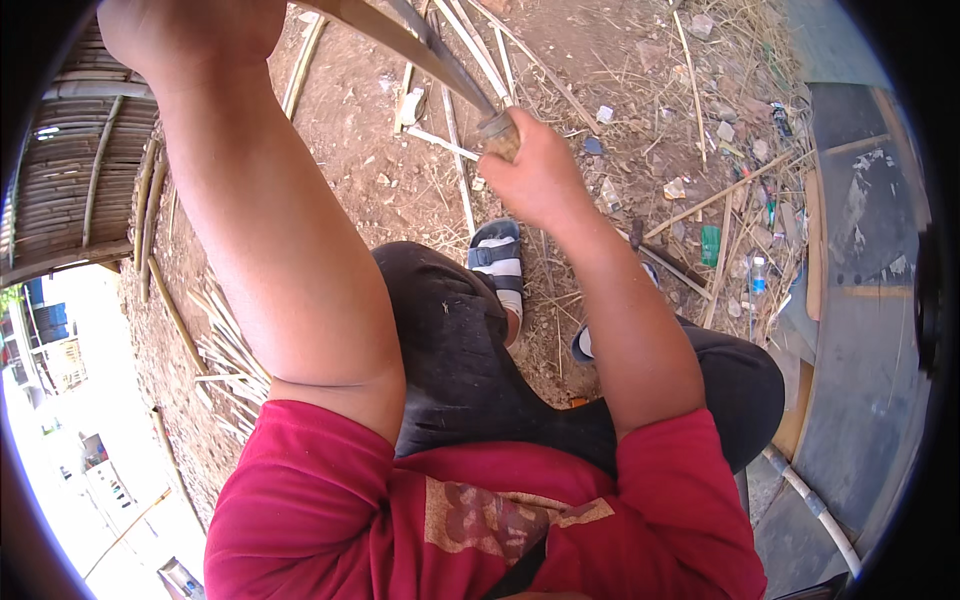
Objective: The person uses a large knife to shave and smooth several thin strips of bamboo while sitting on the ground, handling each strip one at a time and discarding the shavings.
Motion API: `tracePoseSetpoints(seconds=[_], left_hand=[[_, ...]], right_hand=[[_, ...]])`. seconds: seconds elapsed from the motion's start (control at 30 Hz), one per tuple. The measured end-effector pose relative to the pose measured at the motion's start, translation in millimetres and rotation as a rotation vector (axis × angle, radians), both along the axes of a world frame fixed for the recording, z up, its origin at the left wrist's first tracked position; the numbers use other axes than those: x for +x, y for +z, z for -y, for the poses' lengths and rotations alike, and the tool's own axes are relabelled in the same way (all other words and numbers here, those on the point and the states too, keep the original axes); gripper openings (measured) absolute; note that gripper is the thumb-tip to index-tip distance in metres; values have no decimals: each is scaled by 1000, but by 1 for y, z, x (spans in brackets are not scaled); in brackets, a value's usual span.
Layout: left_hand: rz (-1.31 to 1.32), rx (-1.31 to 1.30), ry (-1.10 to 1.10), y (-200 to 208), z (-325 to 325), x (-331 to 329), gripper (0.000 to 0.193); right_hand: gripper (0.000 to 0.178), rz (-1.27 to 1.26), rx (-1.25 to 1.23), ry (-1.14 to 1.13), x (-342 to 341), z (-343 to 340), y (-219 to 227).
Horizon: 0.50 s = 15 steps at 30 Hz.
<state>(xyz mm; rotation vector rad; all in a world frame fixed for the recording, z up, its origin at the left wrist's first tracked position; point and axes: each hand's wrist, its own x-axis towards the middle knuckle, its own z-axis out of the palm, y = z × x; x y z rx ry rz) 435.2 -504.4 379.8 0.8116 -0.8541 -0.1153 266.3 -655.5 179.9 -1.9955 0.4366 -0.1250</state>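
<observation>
Seen from the head: has the right hand (542,172) closed firmly around the handle of a long knife (460,74), just past twelve o'clock, with the blade slanting toward half past eleven and out over the top edge. Reaches to between ten and eleven with the left hand (195,35), cropped by that edge; impossible to say there whether gripping or apart. Shows a tan strip (398,40), probably bamboo, at half past eleven, alongside the blade and converging near the handle, with contact unclear.

Risks a skid of the blade toward the left hand, from a knot in the strip or uneven pressure. Could also lose the handle through a slack hold, dropping the knife toward the grey sandal (495,255) near the dial's centre.

Crouches or sits above brown earth (350,130), littered with loose sticks (306,66). Includes a bottle (758,275) at three, a green scrap (710,245) between two and three, and pale split lengths (225,355) between eight and nine. Opens outdoors, bordered by a slatted panel (65,190) at ten and a dark scuffed board (860,220) between two and three. Washes out in glare at eight.
</observation>
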Motion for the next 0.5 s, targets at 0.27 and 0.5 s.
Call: tracePoseSetpoints(seconds=[0.27, 0.5], left_hand=[[144, 7, -169, -10, 3, -9, 36], [322, 173, -185, 0, 1, -15, 36]], right_hand=[[48, -192, -19, 47, -4, 25, -12], [44, -121, -28, 78, 0, 9, -25]])
